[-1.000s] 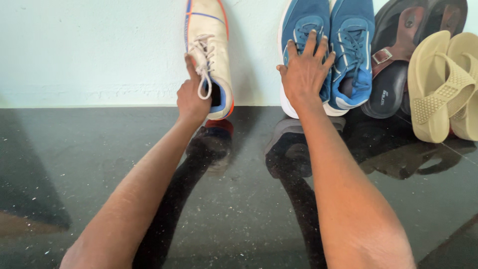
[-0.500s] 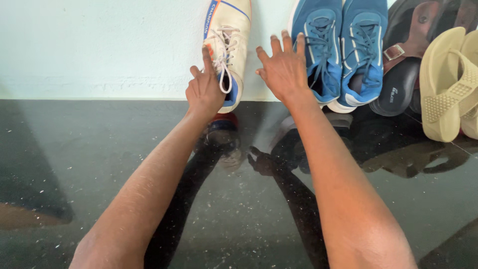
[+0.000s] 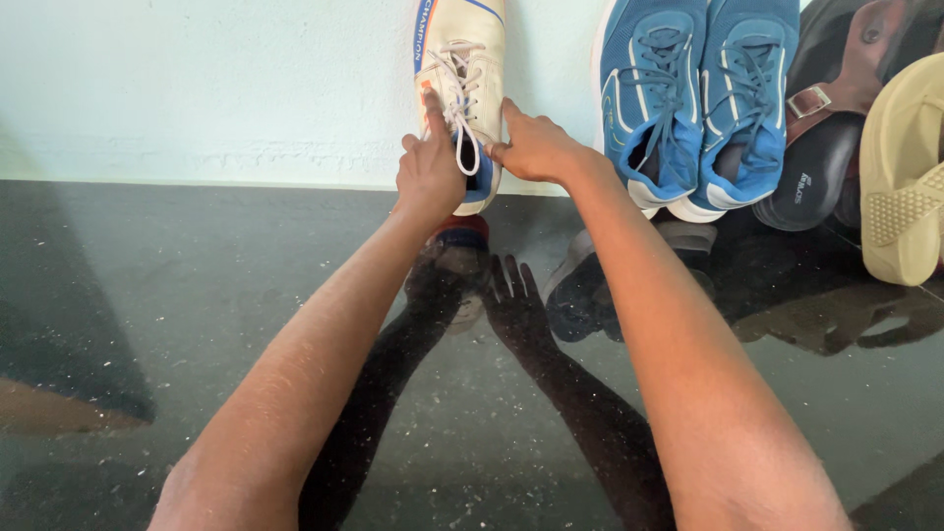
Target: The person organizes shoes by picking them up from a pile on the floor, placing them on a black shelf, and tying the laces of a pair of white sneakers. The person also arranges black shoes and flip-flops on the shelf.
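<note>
From the head camera, both hands are on one white sneaker [image 3: 462, 88] that stands on its heel on the glossy black floor [image 3: 197, 324], its sole leaning against the pale wall [image 3: 197, 88]. The left hand [image 3: 430, 172] is loosely curled at the shoe's left side, its forefinger stretched up along the tongue beside the white laces; it presses more than it grips. The right hand [image 3: 531, 147] comes in from the other side, fingers bent, fingertips touching the shoe's right edge near the collar. Whether either hand has truly closed round the shoe cannot be told; both look like light contact.

Just right of the right hand, with a gap between, a pair of blue sneakers [image 3: 698, 108] leans on the same wall, then dark sandals with a buckle [image 3: 816, 138] and a beige sandal [image 3: 905, 187] at the far edge.

The risk, as I judge it: the shoe rests only on its heel on a slick floor, so a push from one side could make the heel slide out and the shoe drop flat or tip toward the blue pair. The hanging lace loop could also catch a finger.

The shoe itself is off-white with orange and blue trim, a blue heel lining and slack laces.
</note>
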